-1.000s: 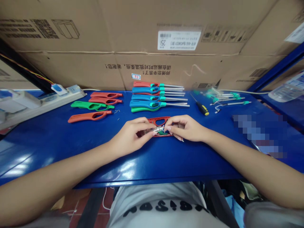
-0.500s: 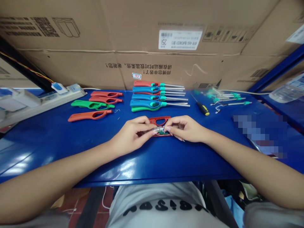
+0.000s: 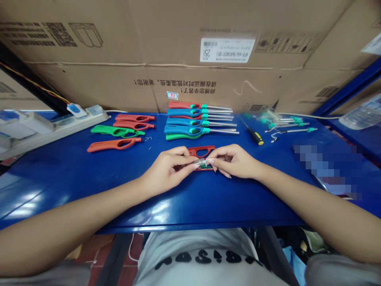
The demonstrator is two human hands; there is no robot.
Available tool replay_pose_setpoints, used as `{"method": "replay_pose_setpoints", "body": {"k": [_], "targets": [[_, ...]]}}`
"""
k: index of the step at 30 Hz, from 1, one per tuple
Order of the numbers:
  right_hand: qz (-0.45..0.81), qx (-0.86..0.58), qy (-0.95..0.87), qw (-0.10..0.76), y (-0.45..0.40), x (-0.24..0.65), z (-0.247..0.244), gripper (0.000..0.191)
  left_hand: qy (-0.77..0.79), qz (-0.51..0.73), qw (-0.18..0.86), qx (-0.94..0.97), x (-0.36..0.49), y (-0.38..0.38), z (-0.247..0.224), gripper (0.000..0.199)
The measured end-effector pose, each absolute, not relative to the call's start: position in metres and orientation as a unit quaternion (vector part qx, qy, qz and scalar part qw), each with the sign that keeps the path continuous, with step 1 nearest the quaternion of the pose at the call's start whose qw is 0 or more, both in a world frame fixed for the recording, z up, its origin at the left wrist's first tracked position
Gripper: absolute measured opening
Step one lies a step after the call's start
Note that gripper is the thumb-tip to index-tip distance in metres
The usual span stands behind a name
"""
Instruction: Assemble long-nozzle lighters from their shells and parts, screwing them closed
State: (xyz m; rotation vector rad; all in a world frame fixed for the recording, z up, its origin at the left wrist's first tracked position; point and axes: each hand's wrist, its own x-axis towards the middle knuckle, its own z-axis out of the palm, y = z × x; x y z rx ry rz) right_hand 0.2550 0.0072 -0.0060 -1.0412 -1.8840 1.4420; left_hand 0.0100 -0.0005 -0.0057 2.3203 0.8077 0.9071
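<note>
Pinching a clear tubular part (image 3: 200,162) between thumb and fingers, the left grip (image 3: 166,169) holds it over an open red casing (image 3: 193,151) on the blue tabletop (image 3: 208,202) — the right grip (image 3: 235,162) meets its right end, whether grasping, I cannot tell.

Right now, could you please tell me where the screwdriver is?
In the head view, the screwdriver lies right of centre, between the lighters and the teal-tipped rods.

Brown cardboard wall (image 3: 104,85) behind glossy blue tabletop (image 3: 232,202); white light reflections (image 3: 160,208); red tiled floor (image 3: 99,248) below.
</note>
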Motion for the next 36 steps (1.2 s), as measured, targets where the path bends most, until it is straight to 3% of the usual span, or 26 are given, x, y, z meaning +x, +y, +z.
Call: {"method": "replay_pose_setpoints", "body": {"k": [10,20,36], "targets": [[0.567,-0.380,-0.658,0.320,0.010,0.250,-0.008,0.041,0.351,0.344,0.236,0.839,0.011,-0.001,0.004,0.018],[0.547,-0.399,-0.662,0.321,0.007,0.248,-0.007,0.042,0.377,0.343,0.365,0.779,0.017,0.000,-0.011,0.020],[0.553,-0.394,-0.661,0.320,0.007,0.246,-0.006,0.047,0.384,0.372,0.382,0.754,0.019,0.000,-0.014,0.019]]}}
